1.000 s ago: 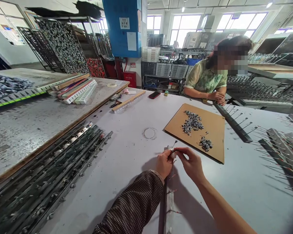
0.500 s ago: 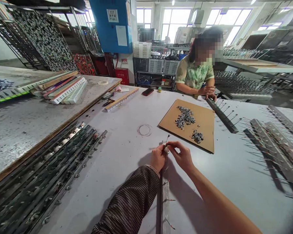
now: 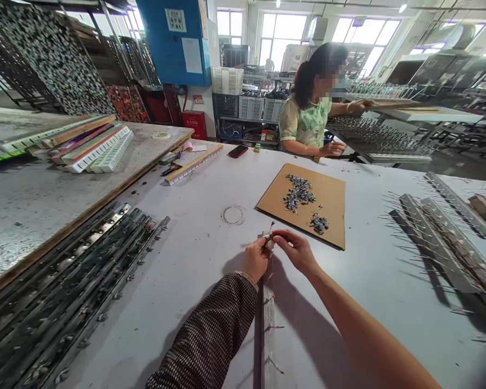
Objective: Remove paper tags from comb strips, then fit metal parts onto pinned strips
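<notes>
A long grey bar [image 3: 269, 340] runs away from me along the table, with several thin wire pins sticking out of its side, some with orange tips. At its far end my left hand [image 3: 256, 260] is closed, with a small white piece [image 3: 269, 244] at its fingertips, perhaps cloth or a finger wrap. My right hand [image 3: 297, 252] pinches right beside it, thumb and forefinger together. Just above the fingers rises a thin pin with a dark tip [image 3: 272, 223]. Fingers hide what exactly each hand grips.
Beyond my hands lies a cardboard sheet [image 3: 328, 200] bearing small grey pieces [image 3: 299, 192]. Dark bars [image 3: 85, 286] lie at left, pinned bars [image 3: 441, 243] at right. A phone [image 3: 238, 151] lies farther back. Across the table sits a co-worker [image 3: 308, 119].
My view has turned slightly right; my hands stay together at the bar's end. The co-worker has stretched one arm toward the rack, and the pinned bar before them has left the table.
</notes>
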A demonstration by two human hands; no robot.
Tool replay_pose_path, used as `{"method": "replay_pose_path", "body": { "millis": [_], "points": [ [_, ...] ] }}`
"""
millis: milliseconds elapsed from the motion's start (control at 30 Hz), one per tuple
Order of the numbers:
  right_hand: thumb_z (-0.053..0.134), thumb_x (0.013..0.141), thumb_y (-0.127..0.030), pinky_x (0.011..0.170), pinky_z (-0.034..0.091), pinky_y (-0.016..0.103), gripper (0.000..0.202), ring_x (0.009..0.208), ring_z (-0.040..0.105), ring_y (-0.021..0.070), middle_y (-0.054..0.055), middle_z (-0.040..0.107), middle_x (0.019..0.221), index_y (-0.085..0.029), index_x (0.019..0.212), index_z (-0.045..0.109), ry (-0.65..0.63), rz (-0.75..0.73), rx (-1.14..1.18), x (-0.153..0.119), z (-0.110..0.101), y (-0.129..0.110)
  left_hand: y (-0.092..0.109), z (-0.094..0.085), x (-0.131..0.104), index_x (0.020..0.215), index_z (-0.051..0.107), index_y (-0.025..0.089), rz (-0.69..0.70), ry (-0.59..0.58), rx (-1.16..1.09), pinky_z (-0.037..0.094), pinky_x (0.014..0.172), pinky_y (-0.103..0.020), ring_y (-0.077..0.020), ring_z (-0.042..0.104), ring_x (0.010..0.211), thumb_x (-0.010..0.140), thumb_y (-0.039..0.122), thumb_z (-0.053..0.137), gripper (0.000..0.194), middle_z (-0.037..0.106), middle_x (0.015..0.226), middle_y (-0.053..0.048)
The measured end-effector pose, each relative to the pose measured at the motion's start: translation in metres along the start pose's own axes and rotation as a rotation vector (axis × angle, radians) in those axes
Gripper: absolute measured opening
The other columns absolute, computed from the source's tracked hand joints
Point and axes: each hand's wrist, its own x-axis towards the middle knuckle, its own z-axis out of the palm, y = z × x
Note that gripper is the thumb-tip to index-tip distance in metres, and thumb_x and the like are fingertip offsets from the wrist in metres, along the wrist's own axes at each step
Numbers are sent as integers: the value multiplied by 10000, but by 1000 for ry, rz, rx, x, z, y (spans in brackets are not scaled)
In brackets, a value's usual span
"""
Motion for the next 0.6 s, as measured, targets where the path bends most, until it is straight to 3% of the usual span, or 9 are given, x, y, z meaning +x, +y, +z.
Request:
{"method": "replay_pose_path", "body": {
  "millis": [100, 167, 267, 333, 467, 600],
  "points": [
    [558, 935, -552, 825, 551, 367, 436, 903, 707, 236, 94, 772, 1021, -211, 1162, 708, 127, 87, -289, 29, -25, 20, -3, -2, 5, 990, 758, 173, -15, 30, -27, 497, 725, -254, -184, 667, 782, 966, 298, 551, 243, 749, 848, -51],
    [577, 921, -463, 886, 514, 406, 342, 986, 677, 272, 112, 753, 1070, -215, 1112, 714, 199, 146, -426, 54, -41, 35, -5, -3, 9, 1003, 757, 177, -29, 45, -69, 518, 743, -263, -191, 688, 814, 966, 317, 555, 249, 762, 881, -56],
    [686, 823, -305, 966, 447, 431, 196, 1126, 620, 325, 135, 722, 1147, -218, 991, 740, 195, 203, -563, 88, -52, 50, -6, -4, 12, 1094, 737, 184, -58, 43, -196, 554, 808, -278, -194, 718, 882, 950, 320, 579, 253, 781, 978, -69],
    [722, 773, -242, 953, 437, 423, 131, 1111, 620, 336, 150, 725, 1094, -200, 896, 741, 165, 233, -612, 104, -52, 56, -5, -7, 9, 1172, 705, 181, -97, 68, -271, 571, 845, -287, -193, 727, 934, 935, 302, 594, 289, 777, 1061, -88],
    [688, 776, -208, 844, 447, 379, 33, 962, 648, 302, 137, 724, 908, -185, 757, 702, 122, 283, -610, 117, -51, 60, -2, -19, -9, 1201, 672, 180, -153, 182, -286, 580, 884, -305, -187, 715, 975, 919, 282, 610, 306, 752, 1118, -106],
    [627, 838, -311, 741, 455, 354, 166, 842, 644, 269, 126, 713, 808, -180, 753, 684, 103, 281, -495, 105, -57, 51, 2, -22, -29, 1165, 680, 190, -143, 111, -355, 579, 907, -299, -177, 713, 980, 928, 271, 595, 264, 760, 1096, -85]
  ]
}}
